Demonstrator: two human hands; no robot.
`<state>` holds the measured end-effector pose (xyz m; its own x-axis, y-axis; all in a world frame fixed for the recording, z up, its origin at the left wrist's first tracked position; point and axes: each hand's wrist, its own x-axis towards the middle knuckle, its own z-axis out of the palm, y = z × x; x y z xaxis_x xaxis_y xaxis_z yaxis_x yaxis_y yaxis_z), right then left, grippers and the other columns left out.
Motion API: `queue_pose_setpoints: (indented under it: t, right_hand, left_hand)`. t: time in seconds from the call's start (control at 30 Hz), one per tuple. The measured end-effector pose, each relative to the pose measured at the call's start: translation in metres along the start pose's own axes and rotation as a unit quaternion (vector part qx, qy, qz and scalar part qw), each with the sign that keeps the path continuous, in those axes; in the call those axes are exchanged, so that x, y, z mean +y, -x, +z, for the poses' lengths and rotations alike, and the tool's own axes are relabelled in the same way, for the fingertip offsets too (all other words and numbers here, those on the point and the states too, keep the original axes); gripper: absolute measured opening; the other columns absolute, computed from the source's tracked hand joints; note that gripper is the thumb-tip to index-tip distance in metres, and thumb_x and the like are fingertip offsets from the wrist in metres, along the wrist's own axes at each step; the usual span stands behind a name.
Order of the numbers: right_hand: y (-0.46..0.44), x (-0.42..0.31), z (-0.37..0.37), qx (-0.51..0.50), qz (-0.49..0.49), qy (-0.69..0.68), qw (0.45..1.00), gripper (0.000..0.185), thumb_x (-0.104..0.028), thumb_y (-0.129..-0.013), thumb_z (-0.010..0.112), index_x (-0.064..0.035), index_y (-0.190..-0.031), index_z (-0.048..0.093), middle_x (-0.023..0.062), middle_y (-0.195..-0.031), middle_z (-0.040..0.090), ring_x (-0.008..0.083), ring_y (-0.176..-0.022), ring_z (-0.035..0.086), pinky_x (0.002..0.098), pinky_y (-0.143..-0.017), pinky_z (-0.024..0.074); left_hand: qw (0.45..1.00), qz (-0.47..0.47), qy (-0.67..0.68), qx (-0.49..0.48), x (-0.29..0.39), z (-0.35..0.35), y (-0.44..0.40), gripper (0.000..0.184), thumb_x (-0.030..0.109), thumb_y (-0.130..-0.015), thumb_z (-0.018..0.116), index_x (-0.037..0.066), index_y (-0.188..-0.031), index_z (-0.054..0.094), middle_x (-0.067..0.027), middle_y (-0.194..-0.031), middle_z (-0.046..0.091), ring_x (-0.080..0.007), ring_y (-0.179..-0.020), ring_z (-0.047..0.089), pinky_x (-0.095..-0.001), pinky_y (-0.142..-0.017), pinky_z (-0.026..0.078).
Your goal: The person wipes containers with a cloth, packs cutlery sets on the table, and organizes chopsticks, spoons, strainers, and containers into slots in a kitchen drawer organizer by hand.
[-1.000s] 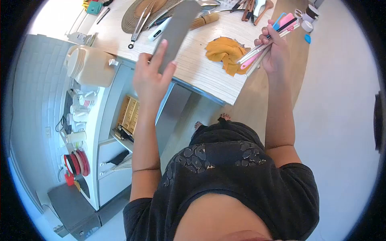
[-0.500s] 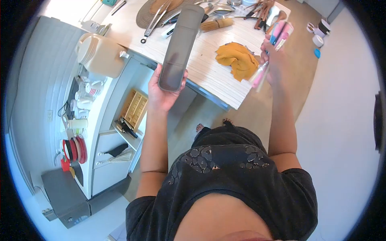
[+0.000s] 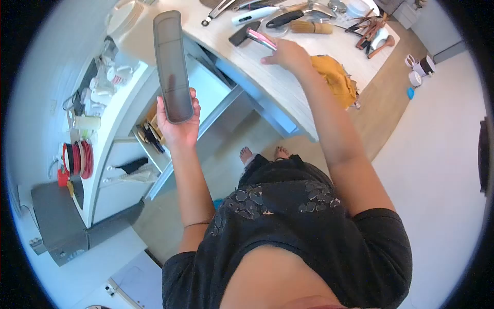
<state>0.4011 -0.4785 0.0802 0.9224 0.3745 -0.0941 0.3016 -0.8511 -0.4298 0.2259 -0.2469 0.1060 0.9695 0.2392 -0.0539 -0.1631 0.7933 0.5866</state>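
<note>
My left hand (image 3: 178,129) grips the lower end of a long, narrow grey tray (image 3: 174,64) with rounded ends and divider lines across it. The tray is held up in front of the open drawer (image 3: 216,92). Over the table, my right hand (image 3: 290,55) is closed on a bundle of slim pink and white items (image 3: 262,39), whose kind I cannot make out. Close by on the table are a dark flat-headed tool (image 3: 244,34) and a black-handled utensil (image 3: 286,19). A mustard-yellow cloth (image 3: 334,80) lies beside my right forearm.
A bristle brush (image 3: 311,27), tongs (image 3: 218,11) and several wooden utensils (image 3: 373,33) lie on the white table (image 3: 293,95). A counter at left bears cups and red-rimmed plates (image 3: 78,159). Rolls and a blue item (image 3: 410,93) sit on the floor at right.
My left hand has moved left with the grey tray, now over the drawer side. My right hand has swung left across the table with the pink items. The drawer shows more from the shifted view.
</note>
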Motion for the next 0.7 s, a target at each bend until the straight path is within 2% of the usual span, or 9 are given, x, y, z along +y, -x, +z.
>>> queue_pose_setpoints:
  t: [0.07,0.17,0.23,0.3,0.4,0.47,0.57,0.63,0.7]
  right_hand:
    - [0.003,0.002,0.008,-0.015,0.011,0.0,1.0,0.058,-0.052,-0.07,0.07,-0.0074,-0.105,0.058,0.0138,-0.096,0.065,0.0296,-0.092,0.062,0.0415,-0.079,0.0472]
    - [0.01,-0.002,-0.006,0.014,0.009,0.003,1.0,0.06,-0.051,-0.071,0.07,-0.0041,-0.106,0.058,0.0131,-0.096,0.064,0.0282,-0.09,0.062,0.0399,-0.079,0.0465]
    - [0.014,0.01,-0.014,0.071,-0.006,-0.111,0.991,0.058,-0.05,-0.071,0.07,-0.0042,-0.105,0.059,0.0121,-0.091,0.064,0.0264,-0.085,0.061,0.0378,-0.076,0.0457]
    - [0.024,0.04,-0.038,0.094,0.004,-0.106,0.99,0.06,-0.051,-0.071,0.069,-0.0091,-0.112,0.059,0.0133,-0.094,0.064,0.0282,-0.088,0.061,0.0388,-0.077,0.0461]
    - [0.067,0.067,-0.068,0.119,0.016,-0.053,0.991,0.057,-0.051,-0.07,0.07,-0.0056,-0.104,0.06,0.0129,-0.091,0.063,0.0275,-0.086,0.061,0.0391,-0.074,0.0455]
    - [0.08,0.089,-0.06,-0.022,0.094,0.088,0.991,0.053,-0.048,-0.07,0.071,-0.0033,-0.097,0.059,0.0139,-0.089,0.064,0.0276,-0.084,0.062,0.0391,-0.073,0.0461]
    - [0.097,0.085,-0.049,0.013,0.157,-0.032,0.987,0.048,-0.042,-0.072,0.071,-0.0034,-0.097,0.059,0.0155,-0.088,0.065,0.0287,-0.082,0.063,0.0385,-0.072,0.0469]
    - [0.101,0.078,-0.051,0.041,0.142,-0.026,0.989,0.043,-0.038,-0.075,0.069,-0.0045,-0.1,0.06,0.0166,-0.087,0.065,0.0302,-0.08,0.063,0.0383,-0.072,0.0472]
    - [0.099,0.063,-0.065,0.127,0.049,-0.069,0.988,0.04,-0.035,-0.079,0.067,-0.0041,-0.102,0.058,0.015,-0.088,0.065,0.0262,-0.081,0.063,0.0362,-0.072,0.0472]
  left_hand:
    - [0.999,0.003,-0.001,0.041,0.004,-0.011,0.015,0.051,0.046,-0.093,0.035,0.011,-0.13,0.044,-0.0169,-0.095,0.056,-0.0217,-0.076,0.055,-0.03,-0.067,0.05]
    - [1.0,-0.022,0.01,0.001,0.004,-0.023,0.017,0.051,0.046,-0.094,0.036,0.01,-0.13,0.044,-0.0164,-0.096,0.056,-0.0217,-0.079,0.057,-0.0298,-0.067,0.05]
    - [1.0,0.0,-0.016,-0.005,0.003,-0.025,0.02,0.051,0.045,-0.094,0.036,0.009,-0.129,0.045,-0.0156,-0.098,0.057,-0.0215,-0.083,0.058,-0.0293,-0.066,0.051]
    - [1.0,-0.004,-0.021,0.007,0.003,-0.025,0.019,0.05,0.045,-0.094,0.037,0.009,-0.128,0.045,-0.0155,-0.099,0.058,-0.0214,-0.084,0.059,-0.0294,-0.067,0.052]
    - [1.0,-0.018,-0.016,0.01,0.003,-0.029,0.016,0.049,0.044,-0.094,0.037,0.008,-0.126,0.047,-0.0156,-0.1,0.058,-0.0213,-0.085,0.059,-0.0298,-0.067,0.053]
    - [1.0,-0.027,0.001,-0.002,-0.002,-0.033,0.006,0.049,0.044,-0.094,0.037,0.007,-0.125,0.047,-0.0158,-0.1,0.058,-0.0212,-0.085,0.059,-0.03,-0.067,0.053]
    - [0.996,-0.062,0.016,-0.058,-0.012,-0.038,-0.004,0.049,0.044,-0.094,0.037,0.007,-0.124,0.048,-0.016,-0.101,0.058,-0.0214,-0.086,0.06,-0.0307,-0.068,0.054]
    - [0.996,-0.071,-0.002,-0.055,-0.015,-0.034,-0.007,0.049,0.044,-0.094,0.037,0.007,-0.125,0.047,-0.0156,-0.099,0.059,-0.0212,-0.086,0.06,-0.0301,-0.068,0.053]
    - [0.998,-0.059,-0.011,-0.027,-0.017,-0.025,-0.011,0.05,0.045,-0.094,0.037,0.008,-0.125,0.047,-0.0156,-0.099,0.059,-0.0213,-0.086,0.06,-0.0299,-0.068,0.052]
